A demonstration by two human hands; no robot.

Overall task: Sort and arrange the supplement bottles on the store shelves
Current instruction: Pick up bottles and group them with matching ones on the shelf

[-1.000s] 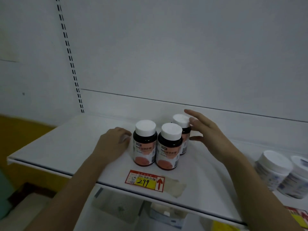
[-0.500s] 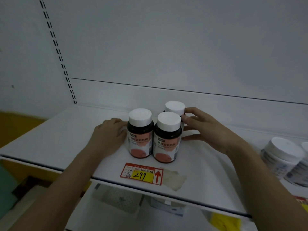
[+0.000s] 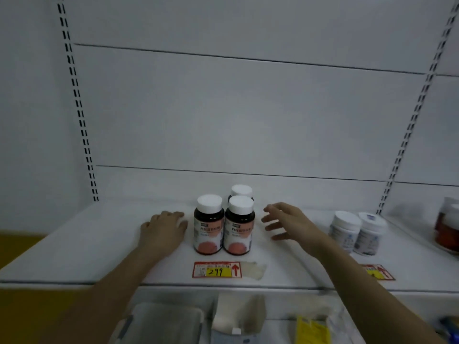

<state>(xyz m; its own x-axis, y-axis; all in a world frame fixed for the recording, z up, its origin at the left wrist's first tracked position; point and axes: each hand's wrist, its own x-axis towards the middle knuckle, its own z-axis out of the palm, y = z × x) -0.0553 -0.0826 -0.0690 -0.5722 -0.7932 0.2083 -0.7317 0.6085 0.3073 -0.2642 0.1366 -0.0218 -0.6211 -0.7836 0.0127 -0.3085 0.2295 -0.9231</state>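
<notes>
Three dark bottles (image 3: 224, 225) cluster on the shelf (image 3: 74, 244). Left hand (image 3: 162, 230) rests just beside them, fingers loosely curled, empty; right hand (image 3: 288, 224) hovers, fingers spread apart.

Left hand (image 3: 162, 228): bare, palm down, fingers loosely curled, pointing 1 o'clock. Right hand (image 3: 289, 223): bare, fingers spread straight toward 9 o'clock, holding nothing. Both forearms extended forward.

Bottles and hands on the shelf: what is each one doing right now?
Front-left brown bottle: upright, capped, untouched.
Front-right brown bottle: upright, capped, touching its neighbour.
Back brown bottle: upright, capped, mostly hidden.
Two white bottles: capped, side by side.
Left hand: loosely curled, resting on the shelf.
Right hand: open, holding nothing.
</notes>
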